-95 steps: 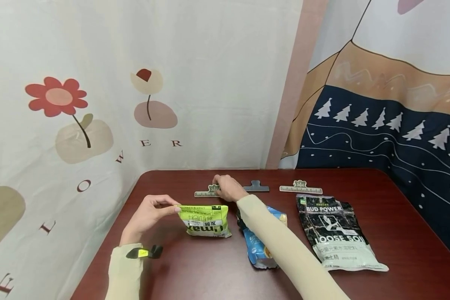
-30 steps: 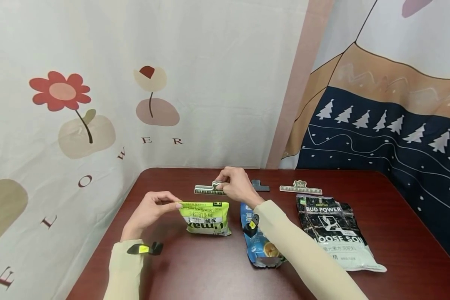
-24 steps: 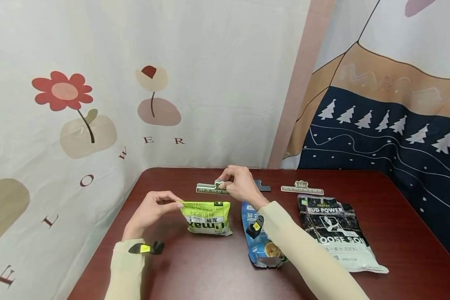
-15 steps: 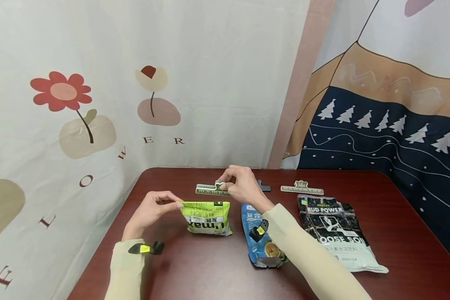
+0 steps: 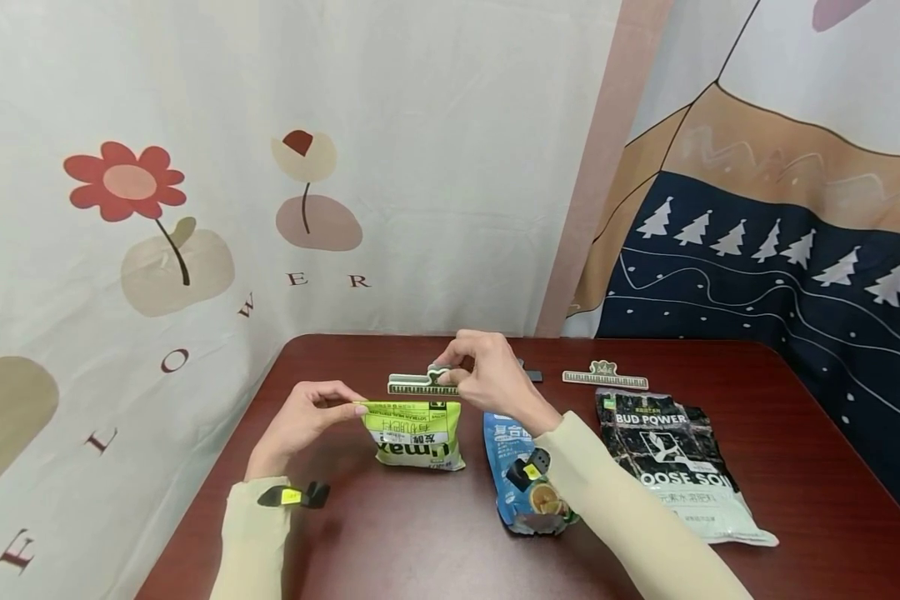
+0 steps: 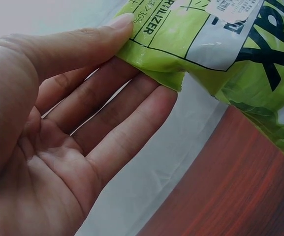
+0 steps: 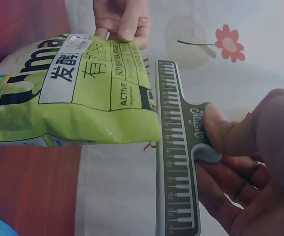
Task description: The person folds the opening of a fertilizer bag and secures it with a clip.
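Observation:
A green fertilizer bag stands on the table with its top edge up. My left hand pinches the top left corner of that bag between thumb and fingers, as the left wrist view shows at close range. Just behind and above the bag's top edge, my right hand holds a green ruler-marked bag clip by its handle tabs, thumb on one side and fingers on the other. In the right wrist view the clip's long bar lies right alongside the bag's top edge.
A blue pouch lies under the right forearm. Farther right is a black and white soil bag. Behind them lie a second ruler-marked clip and a dark clip, partly hidden by the right hand. A printed curtain hangs behind the table.
My right hand has picked up the green clip from the back of the table and brought it toward the bag's top edge. The left hand keeps its pinch on the bag's corner.

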Tool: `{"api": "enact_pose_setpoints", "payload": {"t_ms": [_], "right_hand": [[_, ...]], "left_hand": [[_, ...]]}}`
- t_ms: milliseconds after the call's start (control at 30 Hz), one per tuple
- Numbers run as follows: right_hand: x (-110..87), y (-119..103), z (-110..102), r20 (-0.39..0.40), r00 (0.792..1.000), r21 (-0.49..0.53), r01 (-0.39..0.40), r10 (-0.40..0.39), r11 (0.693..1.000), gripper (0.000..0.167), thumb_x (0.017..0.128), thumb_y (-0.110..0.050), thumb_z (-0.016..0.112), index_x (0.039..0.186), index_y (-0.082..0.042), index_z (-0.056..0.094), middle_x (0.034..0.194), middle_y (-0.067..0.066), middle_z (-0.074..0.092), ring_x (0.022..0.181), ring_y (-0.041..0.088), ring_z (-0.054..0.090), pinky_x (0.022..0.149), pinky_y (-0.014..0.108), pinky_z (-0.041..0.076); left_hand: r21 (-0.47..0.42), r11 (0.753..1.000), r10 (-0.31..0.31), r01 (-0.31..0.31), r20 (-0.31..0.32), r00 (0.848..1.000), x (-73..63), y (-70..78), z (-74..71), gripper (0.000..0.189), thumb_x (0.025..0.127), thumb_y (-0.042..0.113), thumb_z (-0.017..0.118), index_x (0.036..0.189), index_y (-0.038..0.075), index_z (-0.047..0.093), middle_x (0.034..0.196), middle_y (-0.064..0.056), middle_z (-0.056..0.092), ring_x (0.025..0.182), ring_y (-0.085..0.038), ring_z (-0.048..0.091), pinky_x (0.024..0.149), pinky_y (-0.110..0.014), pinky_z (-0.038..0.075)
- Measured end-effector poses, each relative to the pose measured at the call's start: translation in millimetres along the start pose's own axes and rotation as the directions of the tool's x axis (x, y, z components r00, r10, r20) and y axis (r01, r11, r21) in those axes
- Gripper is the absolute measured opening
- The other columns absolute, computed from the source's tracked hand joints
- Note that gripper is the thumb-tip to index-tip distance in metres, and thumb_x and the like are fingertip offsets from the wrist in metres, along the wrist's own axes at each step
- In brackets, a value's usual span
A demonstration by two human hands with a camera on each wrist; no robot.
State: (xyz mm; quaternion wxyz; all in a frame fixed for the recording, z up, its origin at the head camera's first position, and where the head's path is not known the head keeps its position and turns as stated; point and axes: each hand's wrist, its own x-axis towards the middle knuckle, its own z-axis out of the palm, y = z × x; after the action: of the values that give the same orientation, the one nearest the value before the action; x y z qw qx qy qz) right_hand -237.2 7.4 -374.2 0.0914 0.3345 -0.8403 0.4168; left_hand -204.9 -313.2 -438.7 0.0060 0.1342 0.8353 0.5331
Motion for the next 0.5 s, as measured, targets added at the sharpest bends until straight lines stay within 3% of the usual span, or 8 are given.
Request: {"api": "enact_pose_setpoints", "payload": {"t_ms": [200,500], "right_hand": [[-4.4,-7.6,-1.1,0.026,0.998,0.006,0.054,-0.054,0.999,0.011,0.090,-0.007,0.078,0.094,-0.017,0.081,0.081,-0.008,0.064,0.065,0.003,0.055,0.060,0.022,0.048],[-5.8,-12.5,1.7,0.049,0.996,0.000,0.079,-0.079,0.997,0.013,0.088,-0.003,0.077,0.092,-0.015,0.081,0.079,-0.007,0.065,0.060,0.003,0.053,0.055,0.020,0.042]], "left_hand": [[0.013,1.000,-0.009,0.009,-0.002,1.000,-0.8,0.1,0.6,0.016,0.088,0.020,0.082,0.100,0.010,0.080,0.092,0.001,0.079,0.077,-0.011,0.069,0.065,-0.028,0.055],[0.021,0.999,-0.049,0.049,-0.021,0.999,-0.9,1.3,1.0,0.015,0.086,0.023,0.084,0.099,0.017,0.081,0.093,0.000,0.080,0.088,-0.030,0.072,0.068,-0.029,0.055]]}}
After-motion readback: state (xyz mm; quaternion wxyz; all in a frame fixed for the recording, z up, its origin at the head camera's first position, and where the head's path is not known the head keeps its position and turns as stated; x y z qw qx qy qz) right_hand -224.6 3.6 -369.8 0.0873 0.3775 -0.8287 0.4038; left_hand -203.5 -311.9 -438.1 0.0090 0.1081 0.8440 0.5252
